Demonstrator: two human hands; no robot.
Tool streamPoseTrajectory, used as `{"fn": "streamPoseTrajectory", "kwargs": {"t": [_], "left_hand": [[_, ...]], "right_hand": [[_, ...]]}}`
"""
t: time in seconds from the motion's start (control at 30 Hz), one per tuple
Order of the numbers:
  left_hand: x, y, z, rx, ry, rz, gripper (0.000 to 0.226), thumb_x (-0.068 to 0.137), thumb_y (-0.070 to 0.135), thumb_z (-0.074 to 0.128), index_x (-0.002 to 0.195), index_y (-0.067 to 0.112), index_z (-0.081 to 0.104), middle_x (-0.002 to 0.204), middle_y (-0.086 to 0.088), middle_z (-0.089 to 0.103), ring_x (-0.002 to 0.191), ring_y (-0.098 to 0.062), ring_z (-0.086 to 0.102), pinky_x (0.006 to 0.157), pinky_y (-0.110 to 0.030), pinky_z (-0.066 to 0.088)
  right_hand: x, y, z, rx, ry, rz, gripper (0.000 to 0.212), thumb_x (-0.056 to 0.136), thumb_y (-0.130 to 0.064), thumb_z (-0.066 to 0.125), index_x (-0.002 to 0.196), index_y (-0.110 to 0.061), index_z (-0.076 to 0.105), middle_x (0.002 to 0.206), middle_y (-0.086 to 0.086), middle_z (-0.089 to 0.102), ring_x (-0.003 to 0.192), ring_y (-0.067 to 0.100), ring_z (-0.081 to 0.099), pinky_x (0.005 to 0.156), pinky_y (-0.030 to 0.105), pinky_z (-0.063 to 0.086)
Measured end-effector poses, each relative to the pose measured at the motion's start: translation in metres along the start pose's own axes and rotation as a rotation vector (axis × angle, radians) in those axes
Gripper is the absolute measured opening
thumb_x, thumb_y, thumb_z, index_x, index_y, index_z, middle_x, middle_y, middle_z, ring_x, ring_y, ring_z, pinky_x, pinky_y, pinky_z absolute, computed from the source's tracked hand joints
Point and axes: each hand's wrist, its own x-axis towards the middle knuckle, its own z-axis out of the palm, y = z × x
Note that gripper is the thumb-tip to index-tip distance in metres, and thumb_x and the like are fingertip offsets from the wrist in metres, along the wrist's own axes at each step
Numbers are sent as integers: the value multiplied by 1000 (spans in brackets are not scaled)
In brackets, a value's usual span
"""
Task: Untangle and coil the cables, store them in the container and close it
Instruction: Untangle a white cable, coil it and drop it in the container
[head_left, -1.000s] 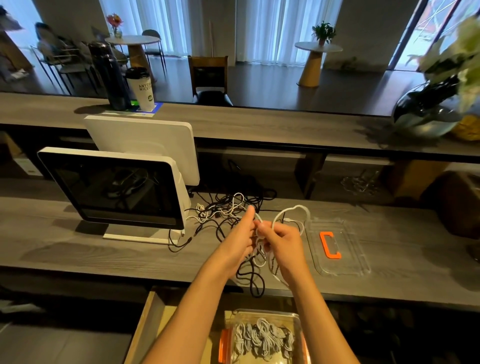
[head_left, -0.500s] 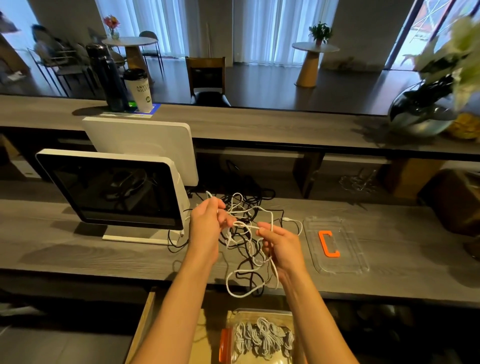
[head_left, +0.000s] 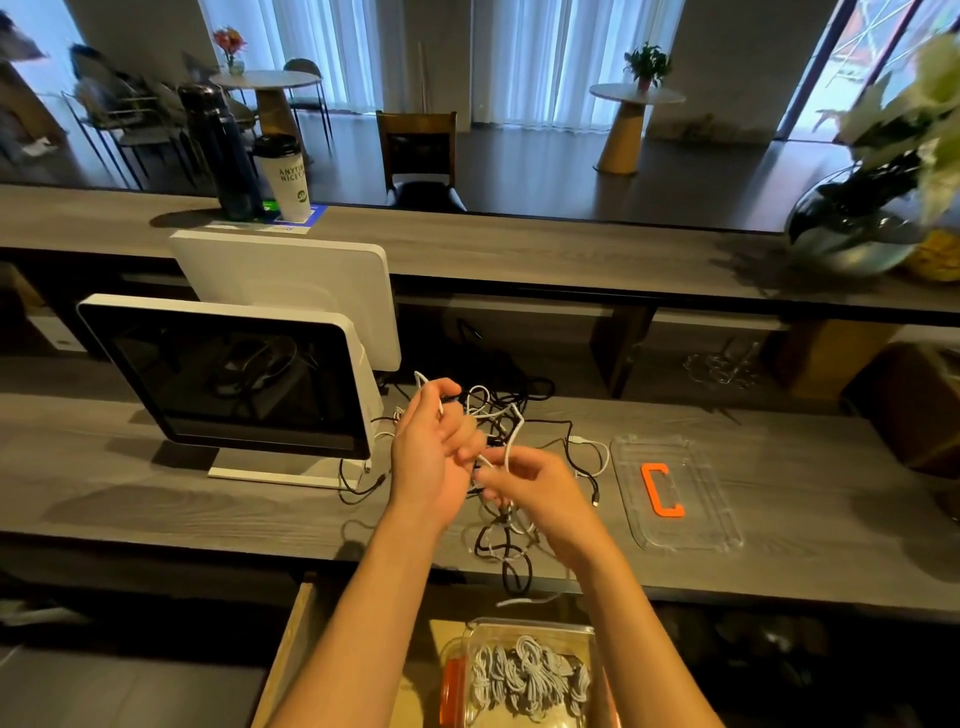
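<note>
My left hand (head_left: 431, 457) and right hand (head_left: 540, 493) both pinch a white cable (head_left: 511, 431) above the tangle of cables (head_left: 506, 525) on the counter. The lid (head_left: 675, 493) lies right of my right hand; the container (head_left: 524, 670) of coiled cables sits below my wrists.

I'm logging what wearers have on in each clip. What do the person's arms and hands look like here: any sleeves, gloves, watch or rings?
Both forearms are bare as far as the frame shows, with no sleeve in view. The left hand and right hand wear no gloves. No watch, bracelet or ring is visible on either wrist or on the fingers that show.
</note>
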Motion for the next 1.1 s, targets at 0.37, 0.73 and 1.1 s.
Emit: {"fn": "streamPoseTrajectory", "kwargs": {"t": [0.37, 0.73, 1.1], "left_hand": [[16, 56, -47, 359, 253, 109, 25, 106, 26, 44, 101, 12, 64, 53, 8, 29, 41, -4, 20, 36, -19, 14], [9, 36, -33, 1175, -141, -39, 35, 105, 26, 38, 96, 23, 72, 53, 8, 36, 44, -6, 28, 42, -20, 25], [0, 11, -10, 1150, -444, -147, 34, 101, 30, 47, 72, 19, 60, 52, 11, 40, 45, -8, 32, 45, -21, 27]], "right_hand": [[8, 28, -54, 391, 466, 91, 24, 91, 7, 58, 111, -2, 68, 96, 11, 74, 78, 15, 67, 69, 22, 55], [4, 28, -55, -326, 235, 217, 27, 100, -20, 57, 124, -15, 67, 121, 1, 67, 103, 9, 61, 88, 27, 50], [1, 2, -15, -194, 67, -223, 31, 103, -31, 43, 95, -22, 71, 92, -9, 71, 93, 11, 65, 88, 27, 51]]}}
